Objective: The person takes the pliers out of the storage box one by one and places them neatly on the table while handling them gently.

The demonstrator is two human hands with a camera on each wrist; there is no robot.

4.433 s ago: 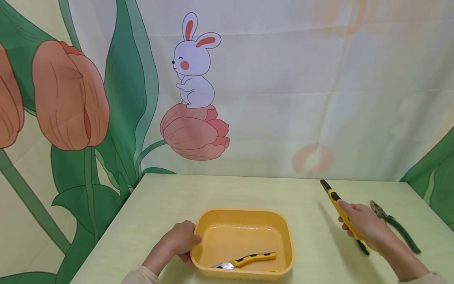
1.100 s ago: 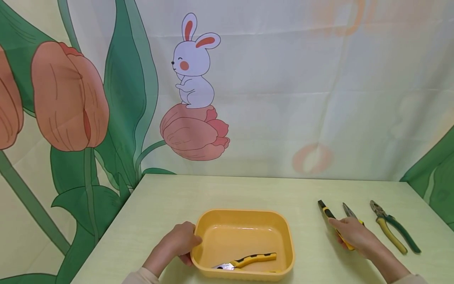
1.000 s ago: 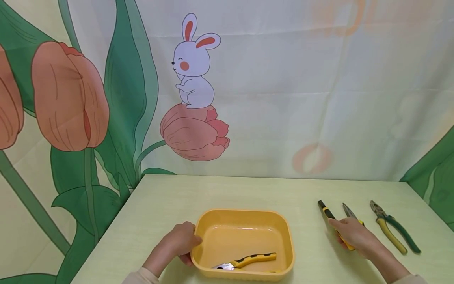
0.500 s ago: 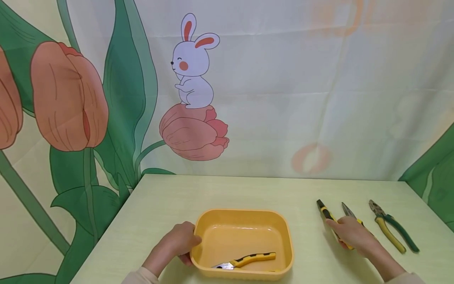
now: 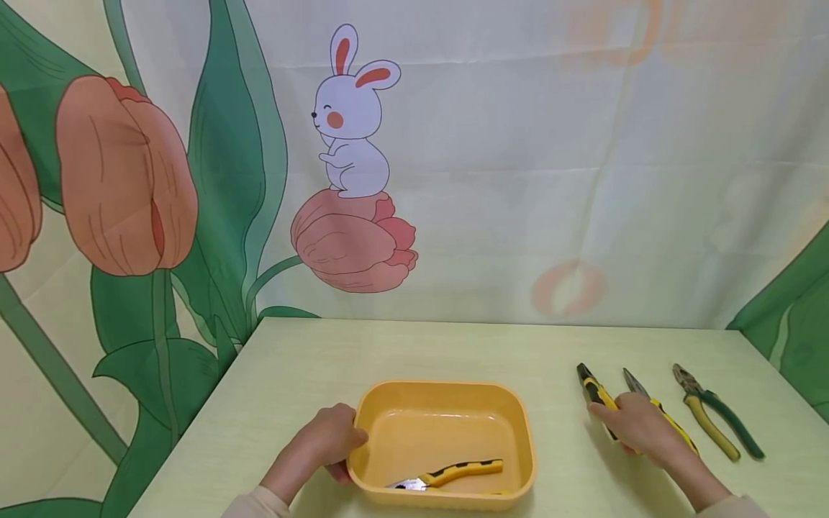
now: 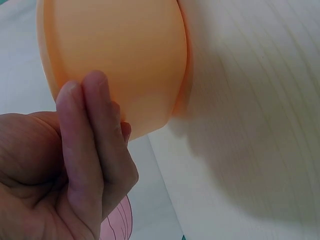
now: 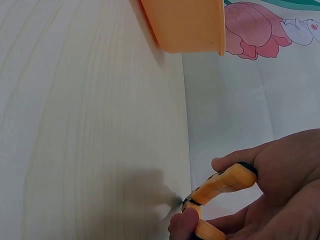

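My left hand (image 5: 333,435) grips the left rim of a yellow plastic tub (image 5: 447,399), its fingers (image 6: 92,140) along the outer wall and the thumb over the edge. A pair of pliers with yellow-and-black handles (image 5: 461,472) lies inside the tub. On the right, my right hand (image 5: 637,424) holds another pair of yellow-and-black pliers (image 5: 592,385) low at the table, jaws pointing away. In the right wrist view the handles (image 7: 225,181) of these pliers stand spread between thumb and fingers. Needle-nose pliers (image 5: 675,426) lie just right of that hand, partly covered by it.
Pliers with green and dull-yellow handles (image 5: 714,423) lie farthest right on the pale wooden table (image 5: 311,360). A printed curtain (image 5: 479,180) with tulips and a rabbit hangs behind the table's far edge.
Over the last seconds my right hand has lowered the raised pliers to the table. Just now it has shifted slightly left, uncovering more of the needle-nose pliers' handle. The left hand stays put.
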